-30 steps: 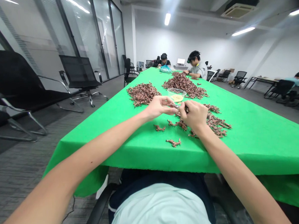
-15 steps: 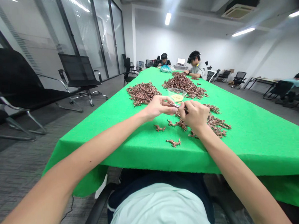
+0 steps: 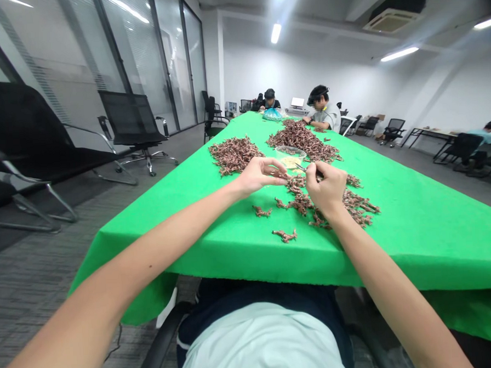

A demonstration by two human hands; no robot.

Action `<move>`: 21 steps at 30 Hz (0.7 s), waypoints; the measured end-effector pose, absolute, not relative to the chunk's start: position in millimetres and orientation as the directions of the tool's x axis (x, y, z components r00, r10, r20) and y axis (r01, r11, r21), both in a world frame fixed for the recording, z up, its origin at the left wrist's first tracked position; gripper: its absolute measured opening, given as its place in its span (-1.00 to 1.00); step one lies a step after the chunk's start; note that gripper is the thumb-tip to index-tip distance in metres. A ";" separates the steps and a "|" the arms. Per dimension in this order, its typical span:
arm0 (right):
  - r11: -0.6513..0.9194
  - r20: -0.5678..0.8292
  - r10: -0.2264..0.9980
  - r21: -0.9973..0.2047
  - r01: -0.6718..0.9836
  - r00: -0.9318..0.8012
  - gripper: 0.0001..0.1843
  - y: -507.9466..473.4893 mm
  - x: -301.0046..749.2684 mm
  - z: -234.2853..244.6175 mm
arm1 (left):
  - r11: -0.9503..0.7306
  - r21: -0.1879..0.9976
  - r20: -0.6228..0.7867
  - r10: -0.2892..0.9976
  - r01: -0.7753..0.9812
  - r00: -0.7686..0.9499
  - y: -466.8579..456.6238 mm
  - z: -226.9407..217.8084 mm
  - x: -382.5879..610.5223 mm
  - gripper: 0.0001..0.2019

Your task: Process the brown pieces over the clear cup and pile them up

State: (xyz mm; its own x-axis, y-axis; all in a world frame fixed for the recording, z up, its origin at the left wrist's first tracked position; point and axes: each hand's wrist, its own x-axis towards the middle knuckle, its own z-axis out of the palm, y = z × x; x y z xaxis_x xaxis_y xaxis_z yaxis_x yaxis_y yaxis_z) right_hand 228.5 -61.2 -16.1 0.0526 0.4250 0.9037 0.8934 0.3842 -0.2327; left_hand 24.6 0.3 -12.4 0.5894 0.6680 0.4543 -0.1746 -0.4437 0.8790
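My left hand is pinched on a small brown piece above the green table. My right hand is closed on a thin metal tool whose tip points toward a clear plastic bowl with yellowish bits inside. The two hands are a short way apart, just in front of that bowl. Under and right of my right hand lies a loose heap of brown pieces. Two single brown pieces lie nearer the table's front edge.
Two bigger brown piles lie farther up the table. Two people sit at the far end by a blue bag; another person sits at the right wall. Black chairs stand on the left by glass walls.
My right hand has moved right and slightly away from my left hand, so the hands that were together are now apart. The tool tip now points toward the bowl.
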 end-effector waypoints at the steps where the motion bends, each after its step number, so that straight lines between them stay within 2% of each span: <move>1: 0.390 0.900 0.432 -0.245 0.888 0.059 -0.57 -60.9 229.0 -16.0 | -0.461 0.871 0.464 0.661 -0.169 0.590 0.5 -12.5 24.3 -0.65; 15: 0.466 0.876 0.482 -0.285 0.838 0.030 -0.59 -58.2 229.9 -17.7 | -0.448 0.880 0.446 0.665 -0.158 0.599 5.4 -13.9 21.8 -0.78; 18: 0.481 0.870 0.493 -0.284 0.829 0.012 -0.60 -58.0 229.5 -17.8 | -0.470 0.877 0.427 0.674 -0.096 0.603 9.0 -13.0 19.7 -0.76; 21: 0.482 0.856 0.517 -0.285 0.828 -0.006 -0.60 -58.3 229.2 -17.4 | -0.512 0.858 0.393 0.706 0.041 0.589 17.5 -9.0 13.1 -0.71</move>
